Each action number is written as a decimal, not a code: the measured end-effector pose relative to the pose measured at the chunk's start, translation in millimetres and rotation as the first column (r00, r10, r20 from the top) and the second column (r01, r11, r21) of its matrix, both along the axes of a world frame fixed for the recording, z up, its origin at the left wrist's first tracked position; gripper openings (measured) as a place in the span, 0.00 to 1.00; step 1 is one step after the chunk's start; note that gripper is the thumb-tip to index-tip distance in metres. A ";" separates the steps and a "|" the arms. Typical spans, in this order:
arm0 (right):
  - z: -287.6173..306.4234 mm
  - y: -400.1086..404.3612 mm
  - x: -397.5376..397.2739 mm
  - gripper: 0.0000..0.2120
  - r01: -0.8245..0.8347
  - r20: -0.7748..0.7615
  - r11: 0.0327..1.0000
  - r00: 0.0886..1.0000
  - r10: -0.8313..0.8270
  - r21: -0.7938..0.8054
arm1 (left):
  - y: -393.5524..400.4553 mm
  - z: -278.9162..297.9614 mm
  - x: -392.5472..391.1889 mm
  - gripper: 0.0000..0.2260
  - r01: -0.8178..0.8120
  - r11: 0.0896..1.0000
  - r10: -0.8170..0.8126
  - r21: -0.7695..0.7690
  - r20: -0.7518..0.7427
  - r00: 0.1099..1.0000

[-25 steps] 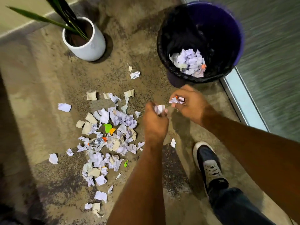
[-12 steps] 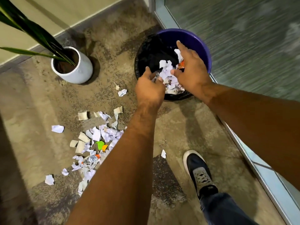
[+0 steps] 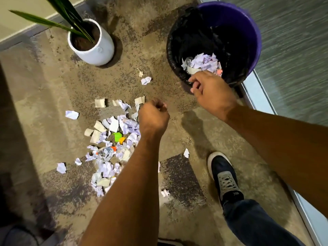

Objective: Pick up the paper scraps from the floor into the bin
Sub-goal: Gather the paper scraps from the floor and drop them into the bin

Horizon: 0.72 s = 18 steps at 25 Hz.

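Change: both hands have come back out of the bin (image 3: pixel 255 32), and the handfuls they carried now lie inside it.
Left hand: left hand (image 3: pixel 153 118) hangs above the edge of the scrap pile, fingers curled loosely under, nothing visible in them.
Right hand: right hand (image 3: pixel 211 91) sits at the bin's near rim, fingers loosely bent and apart, holding nothing.
Paper scraps: paper scraps (image 3: pixel 113 139) lie mostly heaped on the floor (image 3: pixel 44 103) between the plant pot (image 3: pixel 94 50) and the left forearm; strays lie nearer the bin and near the shoe (image 3: pixel 224 176).
Handling: likely very light, soft and crumpled, not fragile; flat pieces may cling to the floor.
Grasp: probably best to rake several together and close the fingers over the bunch.
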State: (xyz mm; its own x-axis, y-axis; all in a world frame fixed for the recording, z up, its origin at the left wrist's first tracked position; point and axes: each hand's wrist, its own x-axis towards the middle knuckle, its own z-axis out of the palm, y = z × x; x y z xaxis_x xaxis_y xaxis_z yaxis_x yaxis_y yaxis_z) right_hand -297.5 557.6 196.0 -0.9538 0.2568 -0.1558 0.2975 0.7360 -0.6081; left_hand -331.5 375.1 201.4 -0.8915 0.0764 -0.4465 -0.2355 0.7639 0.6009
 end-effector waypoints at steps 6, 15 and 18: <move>-48.0 -70.6 50.2 0.10 -0.165 0.231 0.983 0.962 0.142 0.082 | -77.4 -46.6 49.3 0.06 0.175 0.967 -0.163 -0.186 0.082 0.983; -164.9 -129.3 111.5 0.29 -0.390 0.731 0.918 0.648 0.213 0.079 | -171.2 -147.2 133.9 0.33 0.480 0.806 -0.414 -0.346 0.250 0.875; -207.7 -135.7 130.7 0.28 -0.347 0.696 0.936 0.686 0.211 0.058 | -189.4 -187.9 170.1 0.39 0.459 0.811 -0.378 -0.364 0.273 0.885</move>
State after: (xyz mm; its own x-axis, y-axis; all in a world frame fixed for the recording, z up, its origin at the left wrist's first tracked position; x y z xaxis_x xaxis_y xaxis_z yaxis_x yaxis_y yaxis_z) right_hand -166.8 422.0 -11.7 -0.6441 0.0831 -0.7604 0.3378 0.9228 -0.1853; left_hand -161.4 185.7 13.5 -0.7162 0.1994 -0.6688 0.0916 0.9769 0.1932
